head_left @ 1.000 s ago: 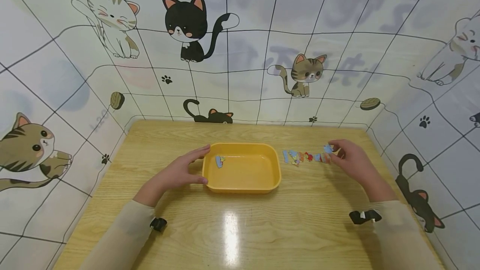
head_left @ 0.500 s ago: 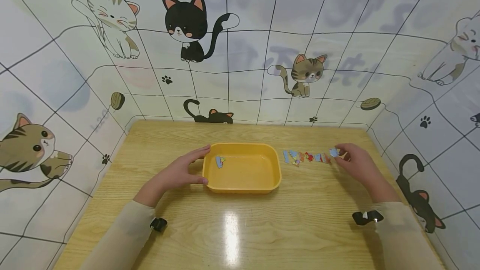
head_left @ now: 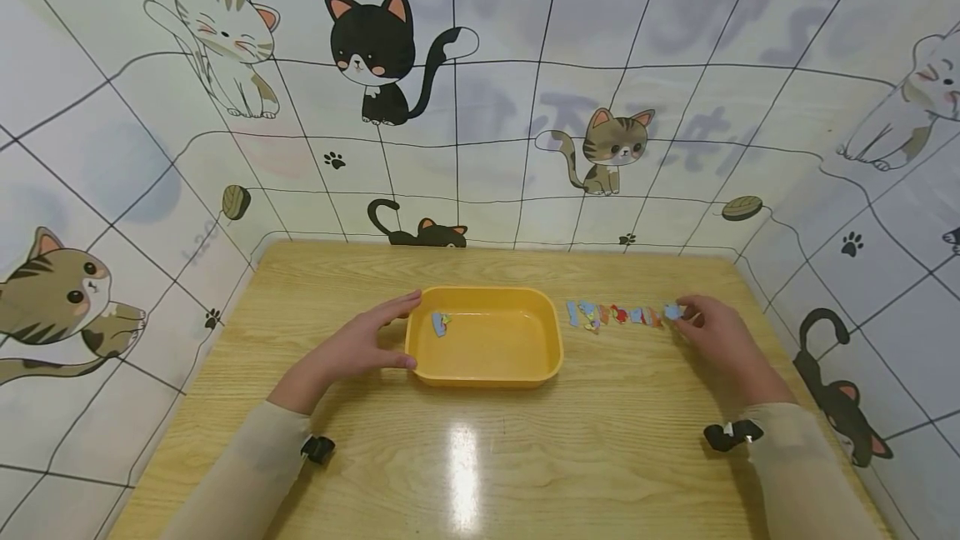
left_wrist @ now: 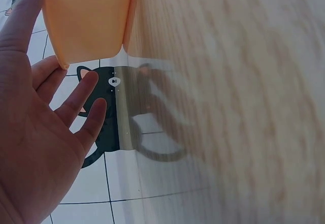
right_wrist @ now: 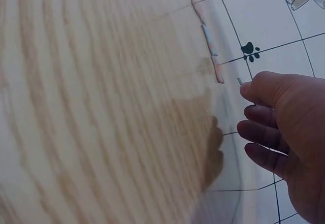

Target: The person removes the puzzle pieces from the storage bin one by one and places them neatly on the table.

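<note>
My left hand [head_left: 367,338] rests against the left end of a yellow plastic tray [head_left: 487,377], its fingers spread; the left wrist view shows fingertips at the rim of the tray [left_wrist: 89,26]. Inside the tray, near its back left, lies a small blue and yellow puzzle piece [head_left: 439,324]. My right hand [head_left: 712,332] pinches a light blue puzzle piece [head_left: 672,312] between thumb and finger, at the right end of a row of puzzle pieces [head_left: 617,314]. From the right wrist, only a thin edge of the held piece shows above the tabletop, by the thumb.
Several colourful pieces form the row on the wooden table [head_left: 585,457], between the tray and my right hand. A cat-print cloth [head_left: 495,107] with grid lines stands behind the table and along both sides.
My right hand has carried the light blue piece to the right and lowered it, from above the row to its right end. The left hand and tray have stayed put.
</note>
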`<state>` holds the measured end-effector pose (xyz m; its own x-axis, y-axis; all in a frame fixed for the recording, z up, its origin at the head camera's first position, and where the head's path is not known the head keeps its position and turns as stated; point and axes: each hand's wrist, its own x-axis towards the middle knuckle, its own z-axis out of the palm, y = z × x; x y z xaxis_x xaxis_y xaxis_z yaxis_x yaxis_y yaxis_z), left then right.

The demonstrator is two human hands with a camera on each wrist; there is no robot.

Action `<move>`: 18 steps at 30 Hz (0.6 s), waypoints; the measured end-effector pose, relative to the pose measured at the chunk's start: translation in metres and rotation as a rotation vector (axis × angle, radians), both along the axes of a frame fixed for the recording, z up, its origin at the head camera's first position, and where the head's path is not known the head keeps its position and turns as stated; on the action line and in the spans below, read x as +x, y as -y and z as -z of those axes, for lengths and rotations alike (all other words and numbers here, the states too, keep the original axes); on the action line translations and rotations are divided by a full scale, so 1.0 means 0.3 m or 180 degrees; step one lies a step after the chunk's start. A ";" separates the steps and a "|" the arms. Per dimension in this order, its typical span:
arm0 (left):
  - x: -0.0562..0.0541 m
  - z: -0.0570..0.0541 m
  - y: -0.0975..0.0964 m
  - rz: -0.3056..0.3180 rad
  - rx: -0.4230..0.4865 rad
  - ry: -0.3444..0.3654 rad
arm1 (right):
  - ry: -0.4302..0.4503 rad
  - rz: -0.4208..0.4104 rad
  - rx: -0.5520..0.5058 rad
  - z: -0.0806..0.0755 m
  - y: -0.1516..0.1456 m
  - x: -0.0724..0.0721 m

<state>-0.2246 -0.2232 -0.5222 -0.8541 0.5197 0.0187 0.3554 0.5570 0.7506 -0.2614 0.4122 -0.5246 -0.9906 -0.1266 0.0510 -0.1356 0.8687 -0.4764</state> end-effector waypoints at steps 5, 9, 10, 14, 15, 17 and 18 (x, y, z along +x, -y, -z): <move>0.004 -0.008 -0.004 -0.0007 0.0002 0.0039 | 0.0076 0.0020 -0.0043 0.022 -0.008 -0.007; 0.006 -0.010 -0.007 -0.0010 0.0005 0.0061 | 0.0093 -0.0005 -0.0047 0.033 -0.015 -0.011; 0.006 -0.011 -0.007 -0.0018 0.0006 0.0079 | 0.0098 -0.0008 -0.0043 0.036 -0.016 -0.014; 0.004 -0.008 -0.004 -0.0002 -0.0012 0.0049 | 0.0140 0.0000 -0.0045 0.047 -0.020 -0.025; 0.004 -0.008 -0.004 0.0001 -0.0013 0.0042 | 0.0147 -0.0001 -0.0039 0.049 -0.020 -0.029; 0.004 -0.009 -0.004 0.0004 -0.0012 0.0042 | 0.0155 -0.0007 -0.0028 0.053 -0.020 -0.035; 0.004 -0.010 -0.003 0.0002 -0.0014 0.0044 | 0.0156 -0.0017 -0.0022 0.053 -0.020 -0.038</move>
<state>-0.2232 -0.2223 -0.5192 -0.8540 0.5203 0.0047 0.3454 0.5601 0.7530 -0.2727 0.4181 -0.5405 -0.9913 -0.1318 0.0033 -0.1166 0.8648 -0.4884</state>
